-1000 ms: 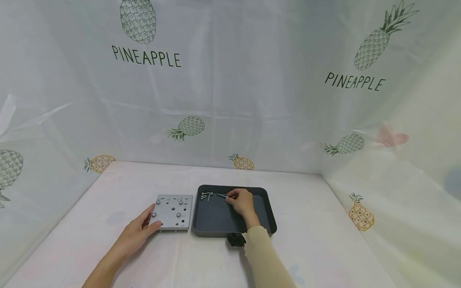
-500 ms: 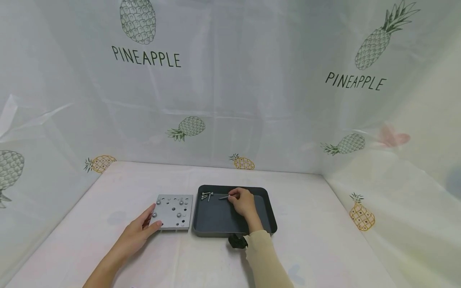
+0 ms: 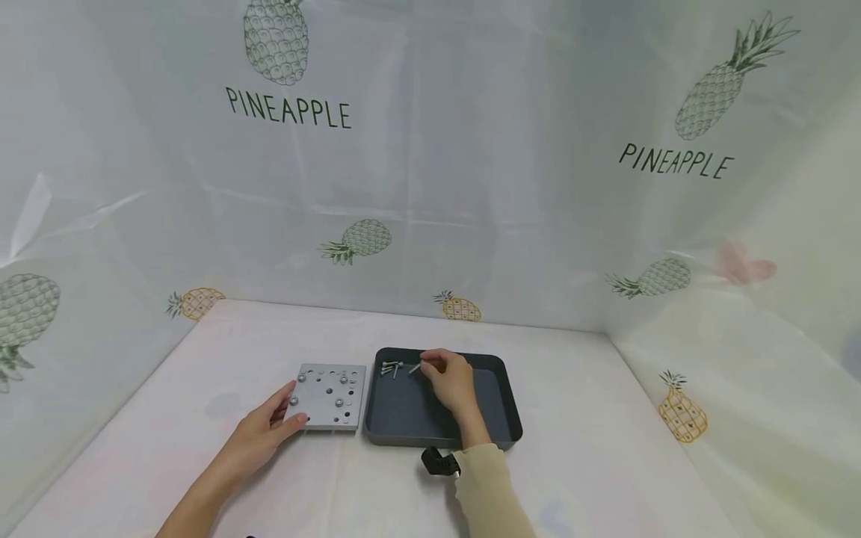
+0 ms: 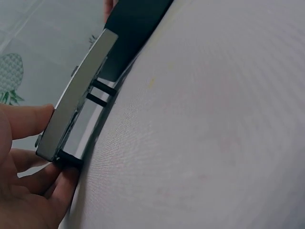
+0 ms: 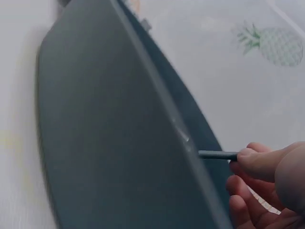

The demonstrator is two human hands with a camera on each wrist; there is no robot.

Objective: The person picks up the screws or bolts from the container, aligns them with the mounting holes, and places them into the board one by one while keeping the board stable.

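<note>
My left hand grips the left edge of a square silver metal plate. The plate has many holes, and several bolt heads sit on its top. In the left wrist view, the thumb is on the plate's upper side and the fingers are underneath, beside dark pegs that stick out below the plate. Over a dark grey tray, my right hand pinches a slim metal bolt between thumb and fingertips. Its shank points away from the fingers in the right wrist view; its head is hidden by them.
Several loose bolts lie in the tray's back left corner. The tray stands just right of the plate, with a narrow gap between them. A black wrist device hangs below the right sleeve. Pineapple-print sheeting rises behind the table.
My right hand has drawn the pinched bolt away from the loose ones and tilted it. The left hand stays on the plate. The head view has shifted slightly.
</note>
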